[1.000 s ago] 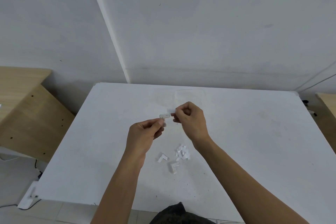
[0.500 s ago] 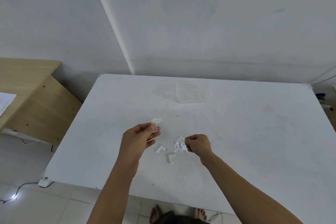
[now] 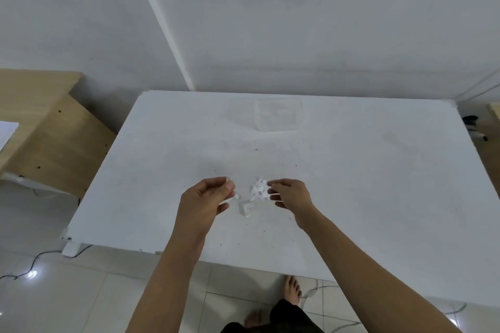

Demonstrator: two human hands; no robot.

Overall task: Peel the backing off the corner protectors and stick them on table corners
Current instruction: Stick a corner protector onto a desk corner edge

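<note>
A white table (image 3: 365,186) stands against a white wall (image 3: 297,21); the left hand (image 3: 203,200) pinches a corner protector (image 3: 229,179), and the right hand (image 3: 291,193) has its fingers loose.

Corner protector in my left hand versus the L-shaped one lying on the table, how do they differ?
The held corner protector is pinched in the left hand above the table; the L-shaped protector lies on the table, untouched. The held one shows only a tip past the hand; the lying one shows its whole L. Both are small and whitish.
</note>
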